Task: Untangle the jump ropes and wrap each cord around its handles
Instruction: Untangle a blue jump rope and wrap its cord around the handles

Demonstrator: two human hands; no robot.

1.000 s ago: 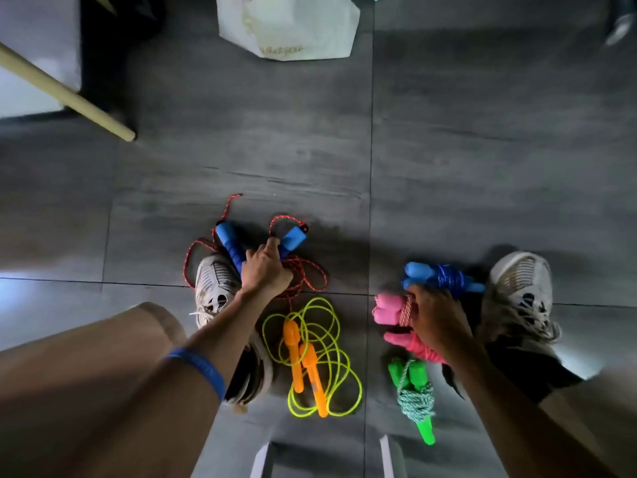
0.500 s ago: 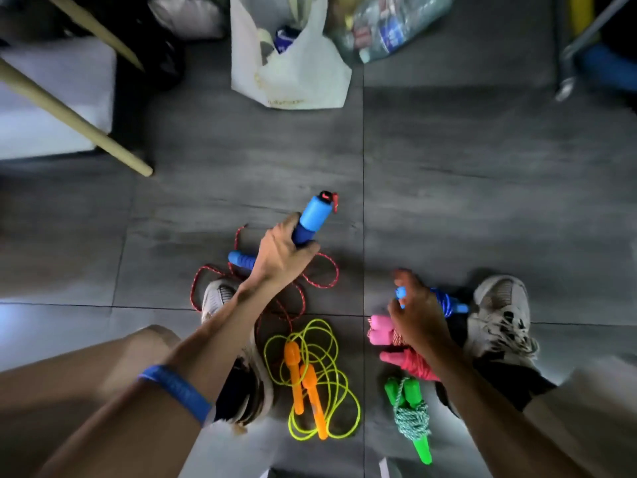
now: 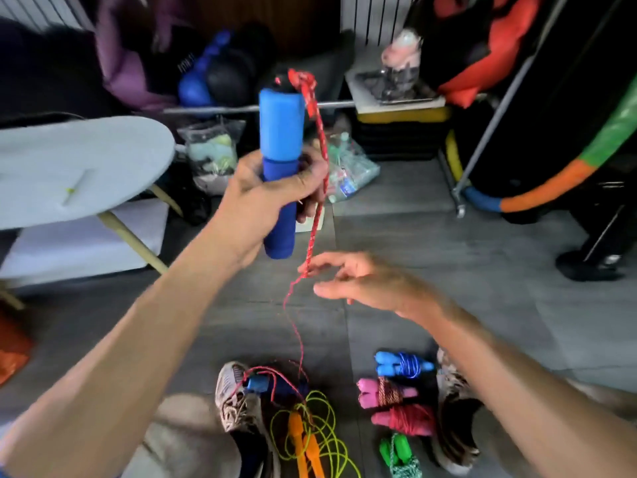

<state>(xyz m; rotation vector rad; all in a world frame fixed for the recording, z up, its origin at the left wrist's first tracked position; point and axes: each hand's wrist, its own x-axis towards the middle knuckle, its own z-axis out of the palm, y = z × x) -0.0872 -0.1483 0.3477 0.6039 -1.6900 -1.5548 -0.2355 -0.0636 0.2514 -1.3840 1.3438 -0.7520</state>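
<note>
left hand: you grip one blue handle upright, fingers curled round it.
right hand: fingers spread, just touching the red cord, not pinching it.
cord: hangs to the second blue handle by your left shoe.
done: four wrapped ropes lie at right.
left: this rope, then the orange-handled yellow rope, loose.
</note>
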